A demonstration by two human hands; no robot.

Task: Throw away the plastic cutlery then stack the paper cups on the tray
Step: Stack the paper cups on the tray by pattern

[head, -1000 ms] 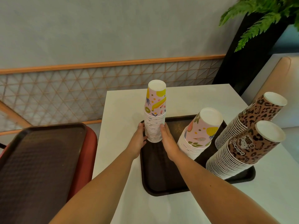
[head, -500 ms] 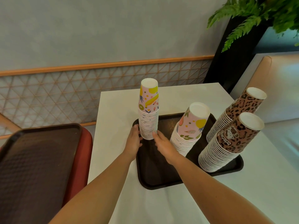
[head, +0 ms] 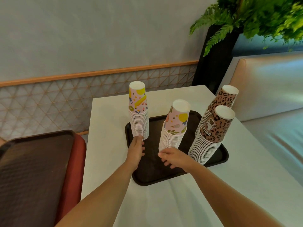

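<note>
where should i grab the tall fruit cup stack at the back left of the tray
Take the fruit-print cup stack low, around its bottom rims, with a palm coming in from each side. It is a tall, narrow column of upside-down nested cups; gripping the top cup would likely lift only that cup.

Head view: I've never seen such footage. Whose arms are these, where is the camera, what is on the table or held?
No machine: a person's head-worn camera looks down at their bare arms. On the white table sits a dark brown plastic tray with four upside-down paper-cup stacks: far-left pink fruit-print stack, middle pink fruit-print stack, then rear leopard-print stack and front leopard-print stack. The left hand, fingers straight, is at the far-left stack's base; the right hand hangs open over the tray. Neither holds anything.
</note>
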